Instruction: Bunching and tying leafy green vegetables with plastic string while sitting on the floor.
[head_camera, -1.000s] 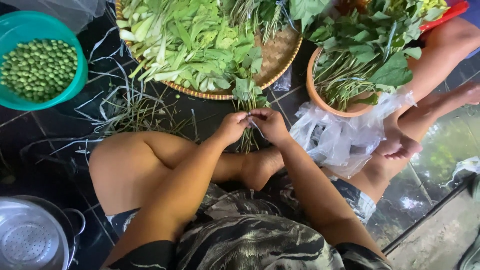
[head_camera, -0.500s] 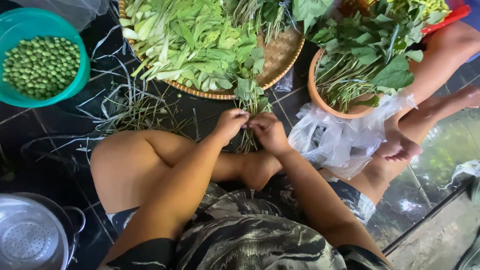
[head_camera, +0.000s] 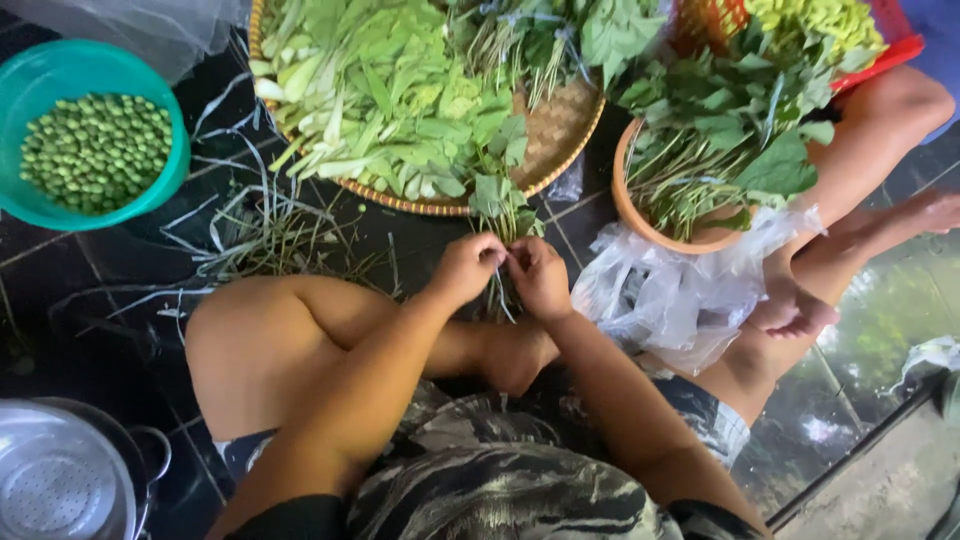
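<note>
A: What are the hands doing?
B: The left hand (head_camera: 462, 268) and right hand (head_camera: 540, 277) are close together, both pinching a leafy stem (head_camera: 503, 215) just below the woven tray (head_camera: 560, 130).
A: What could go wrong?
B: I think the thin stem could snap if they tug hard.

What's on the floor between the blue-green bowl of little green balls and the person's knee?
In the head view, loose grass-like stems and thin pale strips lie scattered on the dark tiles between the teal bowl and the bent knee.
</note>
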